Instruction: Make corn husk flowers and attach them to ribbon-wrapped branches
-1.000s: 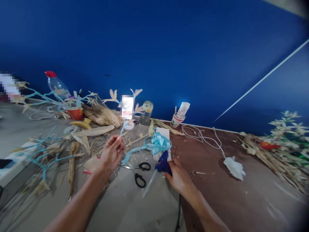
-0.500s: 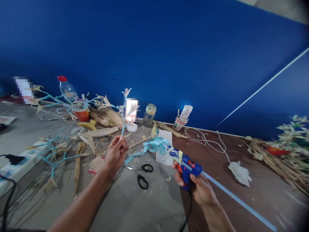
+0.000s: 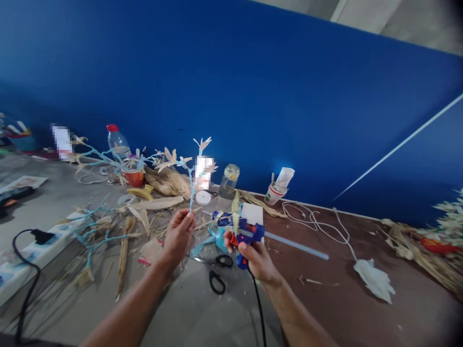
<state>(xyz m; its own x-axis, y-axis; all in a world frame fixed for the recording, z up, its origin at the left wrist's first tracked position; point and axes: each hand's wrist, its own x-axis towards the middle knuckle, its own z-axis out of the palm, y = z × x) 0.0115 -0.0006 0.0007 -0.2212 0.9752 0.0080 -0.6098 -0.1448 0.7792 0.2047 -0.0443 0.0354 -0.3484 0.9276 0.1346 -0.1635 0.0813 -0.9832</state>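
Note:
My left hand (image 3: 180,234) pinches the lower end of a thin light-blue wrapped stem (image 3: 190,185) that stands upright, with pale dried-husk flowers on its branches at the top. My right hand (image 3: 253,255) grips a blue hot glue gun (image 3: 241,231), its nozzle pointing left toward the stem and a clear glue stick (image 3: 296,245) sticking out to the right. A small husk piece hangs on the gun's nozzle end. The gun's black cord (image 3: 259,308) drops toward me. Black-handled scissors (image 3: 218,272) lie on the table just below both hands, beside a light-blue ribbon (image 3: 214,237).
Corn husks and blue-wrapped branches (image 3: 97,236) litter the left of the table. A bottle with red cap (image 3: 116,143), red cup (image 3: 134,177), glass jar (image 3: 230,180) and paper cup (image 3: 275,193) stand along the blue wall. A white cable (image 3: 311,219) and husk flower (image 3: 375,282) lie right; a power strip (image 3: 39,246) left.
My right hand lifted the glue gun off the table and swung it left, up close to the stem. My left hand kept hold of the stem and stayed about where it was.

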